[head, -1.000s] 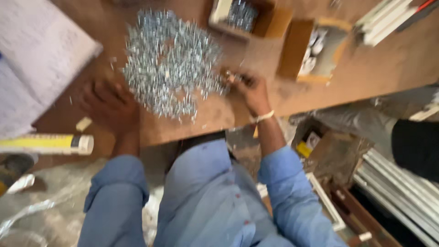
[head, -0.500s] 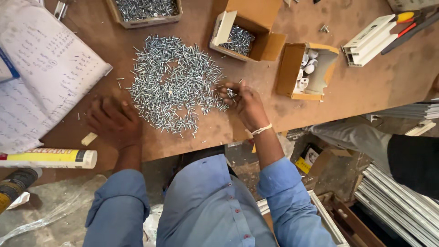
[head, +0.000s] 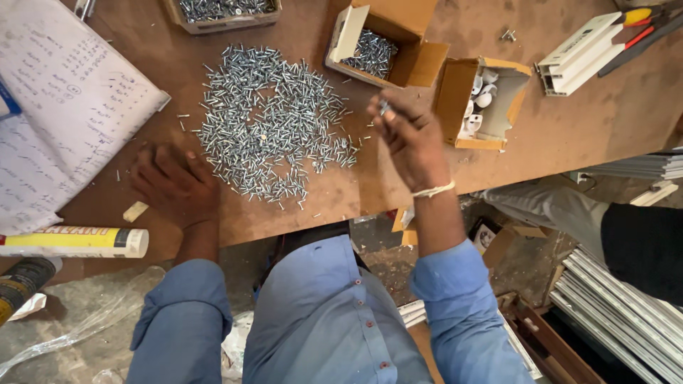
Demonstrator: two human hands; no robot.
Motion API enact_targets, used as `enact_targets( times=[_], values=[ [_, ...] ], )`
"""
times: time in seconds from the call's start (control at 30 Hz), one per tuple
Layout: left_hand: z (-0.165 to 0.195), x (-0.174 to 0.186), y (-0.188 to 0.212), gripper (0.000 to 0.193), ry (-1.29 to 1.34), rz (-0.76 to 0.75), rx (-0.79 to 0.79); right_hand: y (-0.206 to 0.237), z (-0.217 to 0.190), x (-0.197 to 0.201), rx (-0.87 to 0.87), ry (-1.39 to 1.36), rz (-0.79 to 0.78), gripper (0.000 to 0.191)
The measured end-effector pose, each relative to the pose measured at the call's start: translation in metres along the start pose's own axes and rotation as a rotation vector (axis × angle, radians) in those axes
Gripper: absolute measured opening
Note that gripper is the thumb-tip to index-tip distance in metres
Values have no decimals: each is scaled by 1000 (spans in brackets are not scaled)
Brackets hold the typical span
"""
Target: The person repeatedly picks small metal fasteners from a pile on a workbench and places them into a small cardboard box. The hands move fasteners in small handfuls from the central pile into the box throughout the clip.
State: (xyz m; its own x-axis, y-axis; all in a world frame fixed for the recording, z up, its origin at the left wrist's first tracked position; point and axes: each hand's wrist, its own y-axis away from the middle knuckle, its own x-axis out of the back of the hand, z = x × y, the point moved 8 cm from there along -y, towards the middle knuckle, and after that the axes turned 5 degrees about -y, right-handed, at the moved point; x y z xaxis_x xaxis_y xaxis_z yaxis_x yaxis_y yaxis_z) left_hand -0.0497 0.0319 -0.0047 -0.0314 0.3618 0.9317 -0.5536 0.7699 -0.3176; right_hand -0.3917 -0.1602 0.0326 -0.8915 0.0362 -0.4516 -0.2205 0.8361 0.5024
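- Centrally, a wide pile of silver screws [head: 274, 124] lies spread on the brown desk [head: 569, 135].
- Right hand [head: 411, 139] is raised just right of the pile, fingers bunched, pinching a few screws at the fingertips [head: 384, 108]; a pale band circles its wrist.
- Left hand [head: 174, 185] lies palm down on the desk, fingers spread, just left of the pile's lower edge and apart from it.
- An open cardboard box [head: 388, 39] holding more screws sits beyond the right hand, near the pile's upper right.
- A second open box [head: 455, 99] with small white parts stands just right of the raised hand.
- A tray [head: 224, 14] of screws sits at the far edge, above the pile.
- A written notebook [head: 64, 107] lies at the left, beyond the left hand.
- A yellow and white tube [head: 75, 242] lies on its side at the near left edge.
- A white profile piece [head: 580, 53] rests at the far right, with red-handled tools beside it.
- Another person's dark sleeve [head: 644, 242] shows at the right, below the desk.
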Motion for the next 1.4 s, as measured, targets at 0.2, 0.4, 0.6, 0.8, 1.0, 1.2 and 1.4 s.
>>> enact_targets(
  times=[0.2, 0.4, 0.6, 0.8, 1.0, 1.2, 1.4],
  values=[
    [1, 2, 0, 29, 5, 4, 0, -31, -50, -26, 207, 306, 23, 31],
    [-2, 1, -1, 28, 22, 7, -9, -46, -65, -43, 341, 536, 27, 31],
    [-6, -3, 7, 27, -1, 10, -8, -63, -60, -34, 253, 590, 27, 30],
    [0, -5, -2, 30, -6, 12, -21, -71, -65, -57, 335, 668, -168, 46],
    [0, 4, -9, 29, -2, 56, 16, -76, -66, -78, 341, 613, -247, 62],
    [8, 3, 0, 28, -23, 20, 3, -48, -74, -44, 403, 430, -126, 48],
    [6, 4, -3, 28, -6, 36, 8, 6, -26, -18, 407, 1332, -27, 54]
  ],
)
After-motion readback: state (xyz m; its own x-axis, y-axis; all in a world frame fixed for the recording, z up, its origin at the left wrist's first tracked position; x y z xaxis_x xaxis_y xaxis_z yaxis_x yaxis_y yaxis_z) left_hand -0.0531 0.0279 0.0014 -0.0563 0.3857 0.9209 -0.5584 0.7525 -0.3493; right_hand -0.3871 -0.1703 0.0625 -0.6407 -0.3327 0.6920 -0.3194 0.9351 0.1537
